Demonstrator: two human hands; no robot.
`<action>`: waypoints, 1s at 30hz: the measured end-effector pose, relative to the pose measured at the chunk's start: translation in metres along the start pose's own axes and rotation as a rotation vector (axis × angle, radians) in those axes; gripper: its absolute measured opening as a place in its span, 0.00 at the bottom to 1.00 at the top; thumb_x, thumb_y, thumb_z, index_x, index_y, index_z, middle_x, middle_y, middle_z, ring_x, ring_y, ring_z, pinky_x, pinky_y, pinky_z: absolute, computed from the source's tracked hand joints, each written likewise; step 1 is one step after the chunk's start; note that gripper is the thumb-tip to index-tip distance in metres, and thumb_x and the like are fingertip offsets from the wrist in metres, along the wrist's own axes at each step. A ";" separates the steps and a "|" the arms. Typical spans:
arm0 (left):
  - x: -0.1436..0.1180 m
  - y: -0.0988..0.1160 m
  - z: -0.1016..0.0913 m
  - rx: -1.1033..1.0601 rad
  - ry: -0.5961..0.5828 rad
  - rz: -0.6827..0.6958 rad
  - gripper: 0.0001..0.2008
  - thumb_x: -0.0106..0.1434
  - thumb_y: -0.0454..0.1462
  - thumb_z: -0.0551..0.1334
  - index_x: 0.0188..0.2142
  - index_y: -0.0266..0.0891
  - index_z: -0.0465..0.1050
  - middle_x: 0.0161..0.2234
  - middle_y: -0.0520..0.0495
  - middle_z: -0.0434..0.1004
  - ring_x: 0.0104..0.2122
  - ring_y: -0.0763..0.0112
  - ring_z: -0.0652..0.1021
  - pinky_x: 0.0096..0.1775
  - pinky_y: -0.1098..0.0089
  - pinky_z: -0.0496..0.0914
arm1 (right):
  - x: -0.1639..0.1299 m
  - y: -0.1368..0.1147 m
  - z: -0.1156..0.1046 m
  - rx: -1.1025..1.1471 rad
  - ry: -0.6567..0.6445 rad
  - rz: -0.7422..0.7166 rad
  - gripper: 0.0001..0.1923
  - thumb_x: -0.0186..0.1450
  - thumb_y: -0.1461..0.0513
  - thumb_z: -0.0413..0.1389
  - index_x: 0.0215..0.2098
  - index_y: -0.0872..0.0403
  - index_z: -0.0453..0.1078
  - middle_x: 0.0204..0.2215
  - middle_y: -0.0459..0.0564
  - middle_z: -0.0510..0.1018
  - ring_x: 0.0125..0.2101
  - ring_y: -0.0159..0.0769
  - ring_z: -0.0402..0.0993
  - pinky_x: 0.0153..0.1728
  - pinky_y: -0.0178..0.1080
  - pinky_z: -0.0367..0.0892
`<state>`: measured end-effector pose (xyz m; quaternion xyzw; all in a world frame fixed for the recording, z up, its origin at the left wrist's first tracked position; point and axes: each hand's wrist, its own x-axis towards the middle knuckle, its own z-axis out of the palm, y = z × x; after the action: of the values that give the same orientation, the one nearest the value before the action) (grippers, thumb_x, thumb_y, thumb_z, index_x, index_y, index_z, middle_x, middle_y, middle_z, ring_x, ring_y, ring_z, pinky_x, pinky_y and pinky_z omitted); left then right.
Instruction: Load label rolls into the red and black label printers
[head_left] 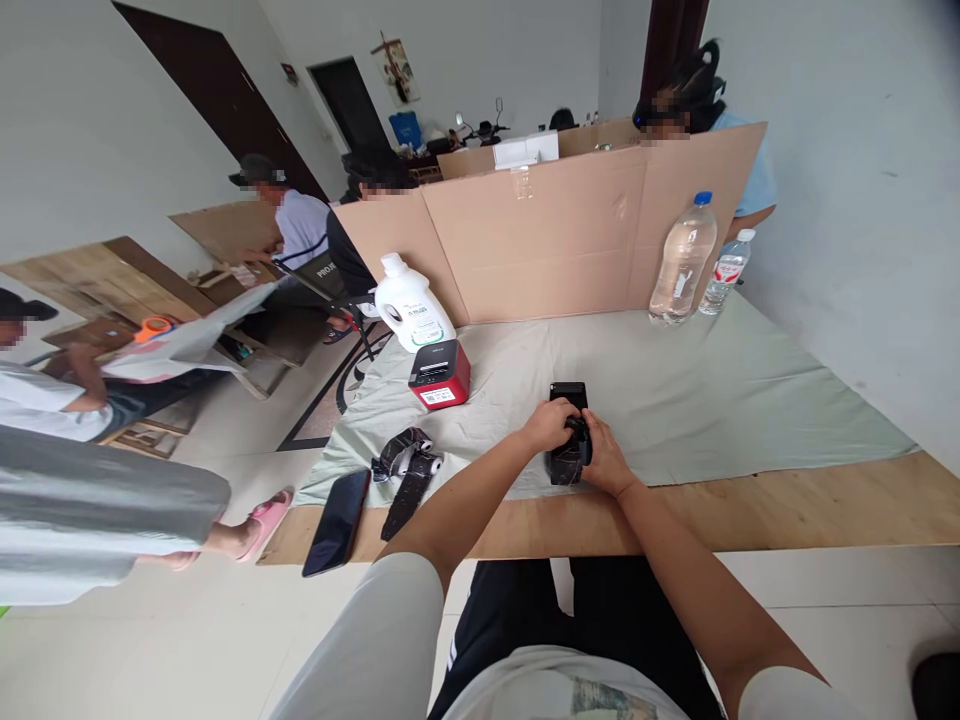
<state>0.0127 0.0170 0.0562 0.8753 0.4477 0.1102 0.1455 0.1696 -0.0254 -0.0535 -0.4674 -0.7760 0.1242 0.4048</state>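
I have a small black boxy device (568, 432) between my hands, resting on the pale green cloth (750, 400) near the front edge of the wooden table (825, 510). My left hand (550, 424) is curled over its left side and my right hand (602, 455) is wrapped round its right side and near end, both closed on it; its far end shows beyond my fingers.

To the left on the cloth stands a red and black label printer (439, 374), and just behind it a white plastic jug with a white cap (410, 306); I cannot tell what it holds. Nearer me, at the cloth's left corner, lies a bundle of black straps with a white roll (407, 468), and beside that a black phone (337, 520) lies flat at the table edge.

At the far right stand a large clear plastic bottle with a blue cap (683, 260), which looks nearly empty, and a smaller clear bottle with a white cap (724, 271) just beside it. A folded brown cardboard screen (540, 235) rises behind the cloth, with other people seated beyond it and to the left.
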 end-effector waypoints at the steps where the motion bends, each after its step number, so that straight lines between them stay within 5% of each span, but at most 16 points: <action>1: 0.000 0.000 0.001 -0.027 0.013 -0.004 0.15 0.54 0.30 0.61 0.42 0.38 0.75 0.43 0.46 0.75 0.44 0.64 0.76 0.49 0.66 0.68 | 0.000 0.000 0.000 -0.004 0.005 -0.003 0.51 0.54 0.49 0.59 0.67 0.55 0.39 0.61 0.62 0.58 0.60 0.55 0.56 0.56 0.58 0.59; 8: -0.005 -0.004 0.007 -0.193 0.101 -0.076 0.15 0.54 0.31 0.65 0.43 0.39 0.73 0.43 0.47 0.75 0.44 0.65 0.75 0.48 0.66 0.69 | 0.000 -0.004 -0.002 -0.008 0.017 0.007 0.51 0.55 0.50 0.58 0.67 0.57 0.37 0.61 0.63 0.58 0.59 0.55 0.58 0.56 0.58 0.60; 15: -0.008 0.001 0.010 -0.005 0.055 -0.173 0.12 0.56 0.37 0.66 0.41 0.41 0.73 0.37 0.47 0.76 0.45 0.58 0.72 0.49 0.57 0.64 | 0.000 -0.003 -0.001 -0.017 0.014 0.003 0.50 0.56 0.49 0.57 0.67 0.58 0.39 0.61 0.65 0.58 0.59 0.57 0.57 0.55 0.58 0.60; 22: -0.001 0.002 0.009 0.116 0.032 -0.177 0.10 0.55 0.40 0.67 0.37 0.44 0.78 0.41 0.47 0.75 0.47 0.57 0.70 0.48 0.59 0.63 | 0.001 -0.006 -0.005 -0.012 0.002 -0.005 0.48 0.56 0.50 0.56 0.67 0.58 0.40 0.61 0.65 0.57 0.60 0.56 0.55 0.56 0.58 0.59; 30: -0.002 -0.002 0.016 0.079 0.093 -0.164 0.06 0.59 0.38 0.62 0.35 0.40 0.76 0.39 0.44 0.76 0.46 0.57 0.70 0.47 0.58 0.63 | 0.000 -0.034 -0.023 -0.122 0.021 -0.160 0.35 0.53 0.55 0.59 0.58 0.54 0.61 0.60 0.60 0.59 0.59 0.55 0.54 0.59 0.57 0.53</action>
<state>0.0151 0.0139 0.0404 0.8347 0.5281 0.1208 0.0984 0.1654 -0.0479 -0.0195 -0.4289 -0.8128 0.0391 0.3923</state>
